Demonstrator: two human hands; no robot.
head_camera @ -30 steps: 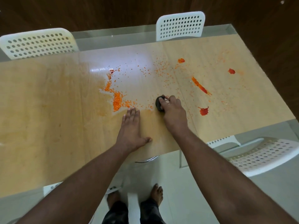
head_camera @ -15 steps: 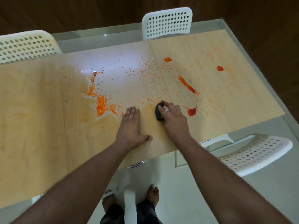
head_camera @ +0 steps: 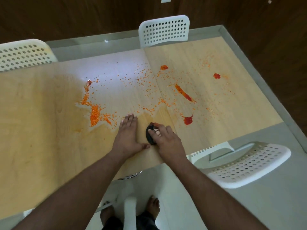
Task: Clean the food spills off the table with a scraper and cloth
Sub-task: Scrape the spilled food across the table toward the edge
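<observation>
A home dining room: wooden table (head_camera: 41, 113), white perforated chairs (head_camera: 164, 30), bare feet (head_camera: 153, 205).

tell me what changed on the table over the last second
The right hand, gripping the black scraper, drew it back toward the near table edge, away from the scattered orange grains and closer to the left thumb. The left hand stayed pressed flat on the wood, and the red sauce blot and streak look untouched.

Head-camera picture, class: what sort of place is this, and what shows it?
Probably a home dining area: a wooden table with white perforated chairs around it, and spilled orange food on top.
</observation>
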